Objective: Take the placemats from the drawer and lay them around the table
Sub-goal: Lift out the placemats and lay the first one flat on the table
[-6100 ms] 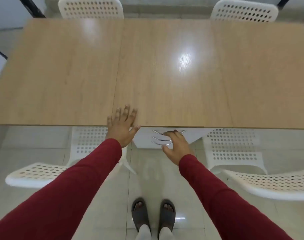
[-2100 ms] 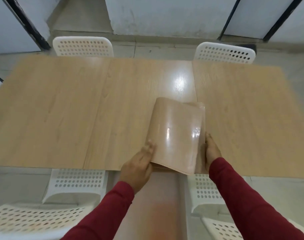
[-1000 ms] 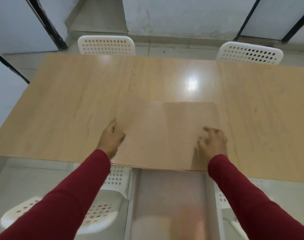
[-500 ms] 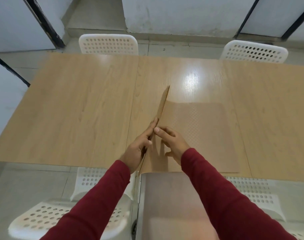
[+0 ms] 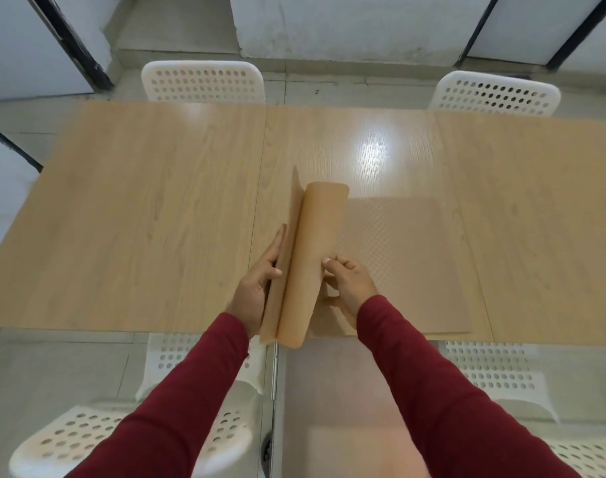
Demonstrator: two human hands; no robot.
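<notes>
Left hand (image 5: 260, 288) and right hand (image 5: 350, 288) both pinch thin tan flexible placemats (image 5: 305, 267) upright, near edge of the light wooden table (image 5: 139, 219), one flat tan placemat (image 5: 408, 267) lying right

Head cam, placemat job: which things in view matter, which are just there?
In play:
tan flexible placemats curled upright
flat tan placemat stack
light wooden table
open drawer
left hand
right hand

Just there:
white perforated plastic chairs
</notes>
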